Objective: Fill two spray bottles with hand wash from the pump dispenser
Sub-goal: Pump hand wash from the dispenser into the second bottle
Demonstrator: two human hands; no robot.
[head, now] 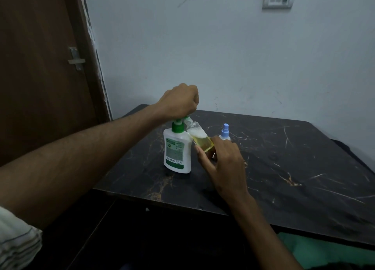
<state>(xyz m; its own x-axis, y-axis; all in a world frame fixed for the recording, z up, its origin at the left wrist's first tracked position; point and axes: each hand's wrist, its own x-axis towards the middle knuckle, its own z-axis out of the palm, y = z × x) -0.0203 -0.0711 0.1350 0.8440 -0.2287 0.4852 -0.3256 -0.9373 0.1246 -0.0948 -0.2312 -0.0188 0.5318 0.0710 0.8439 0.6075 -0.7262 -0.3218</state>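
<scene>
A white pump dispenser (pixel 177 150) with a green pump stands on the dark marble table (pixel 284 168). My left hand (pixel 180 101) sits curled over the top of the green pump head, which it hides. My right hand (pixel 221 160) grips a small clear bottle (pixel 199 136), tilted with its open neck up against the pump spout. Yellow liquid with some foam fills its lower part. A second spray bottle with a blue sprayer cap (pixel 225 132) stands just behind my right hand, partly hidden.
The table stands against a pale wall (pixel 223 46), with a brown door (pixel 40 76) at the left. A green cloth (pixel 324 251) lies below the table's near right edge. Bare tabletop spreads to the right.
</scene>
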